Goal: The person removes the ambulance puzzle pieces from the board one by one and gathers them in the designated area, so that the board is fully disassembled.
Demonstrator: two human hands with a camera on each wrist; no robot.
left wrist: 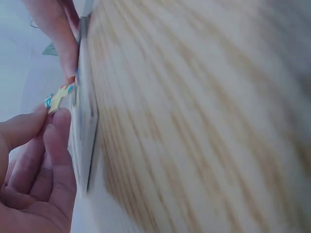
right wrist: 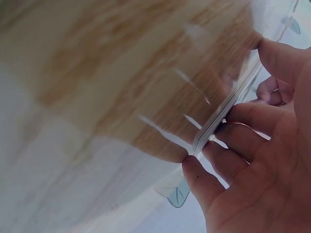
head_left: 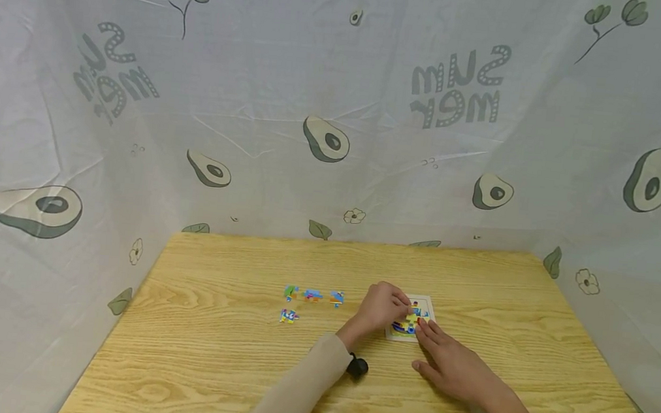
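My left hand (head_left: 382, 306) pinches a yellow jigsaw piece (left wrist: 59, 97) between thumb and fingers, tilted over the puzzle tray (head_left: 430, 308). The tray is a thin, white-rimmed square, partly filled with yellow, blue and red pieces; the left hand hides some of it. In the left wrist view, the piece's far end comes right at the tray's surface, close to the other hand's fingertips. My right hand (head_left: 453, 367) lies along the tray's right side with fingers extended, fingertips on its edge. The right wrist view shows those fingers (right wrist: 243, 141) spread along the edge.
Left of the tray, several loose jigsaw pieces lie on the wooden table (head_left: 223, 354): a green one (head_left: 290, 292), two bluish ones (head_left: 312, 295) in the same row, and another (head_left: 289, 316) nearer me. A pale printed curtain (head_left: 271, 77) surrounds the table's back and sides.
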